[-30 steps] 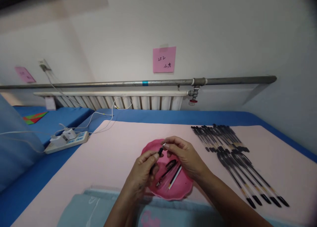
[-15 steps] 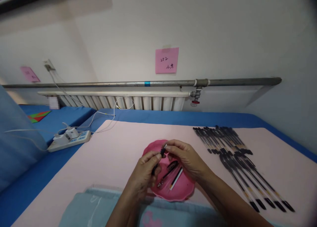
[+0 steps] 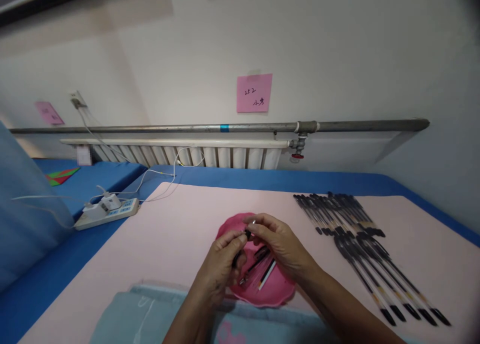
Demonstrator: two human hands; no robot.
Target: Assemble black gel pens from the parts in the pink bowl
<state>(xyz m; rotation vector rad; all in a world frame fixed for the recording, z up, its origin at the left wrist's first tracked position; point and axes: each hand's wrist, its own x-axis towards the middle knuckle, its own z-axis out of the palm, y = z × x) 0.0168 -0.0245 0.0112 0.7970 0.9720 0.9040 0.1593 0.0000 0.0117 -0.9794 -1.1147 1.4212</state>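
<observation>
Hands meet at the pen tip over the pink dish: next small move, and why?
Probably twist the small tip piece tight: the right hand pinches it at the end of the black pen barrel gripped by the left hand, above the pink dish holding loose parts.

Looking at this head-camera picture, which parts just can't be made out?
- Pen barrel: mostly hidden inside the left hand; only its tip end shows.
- The small silvery part at the right hand fingertips: too small to identify.
- Pink note: handwriting too small to read.
- Pink dish: the hands cover much of it.
- Both forearms: cut off by the bottom edge.
</observation>
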